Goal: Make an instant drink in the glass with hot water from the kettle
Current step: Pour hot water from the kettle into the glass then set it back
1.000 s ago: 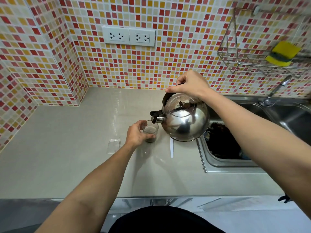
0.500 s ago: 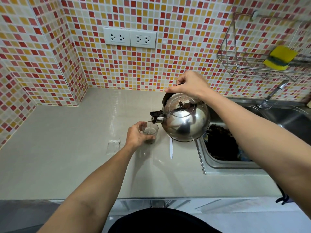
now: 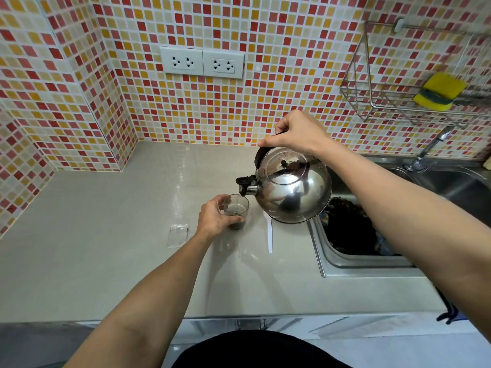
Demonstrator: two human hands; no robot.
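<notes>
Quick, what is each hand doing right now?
Left hand: closed around the glass.
Right hand: closed on the kettle handle, pouring.

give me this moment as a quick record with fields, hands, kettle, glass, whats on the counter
left hand: wrapped around the glass, steadying it on the counter
right hand: grip closed on the kettle's black handle
kettle: shiny steel, held in the air, tilted with its spout over the glass
glass: small, clear, upright, brown liquid inside
pour: thin stream of water runs from spout into the glass
counter: empty clear sachet left of the glass, white plastic spoon to its right
sink: right of the counter, dark contents
</notes>
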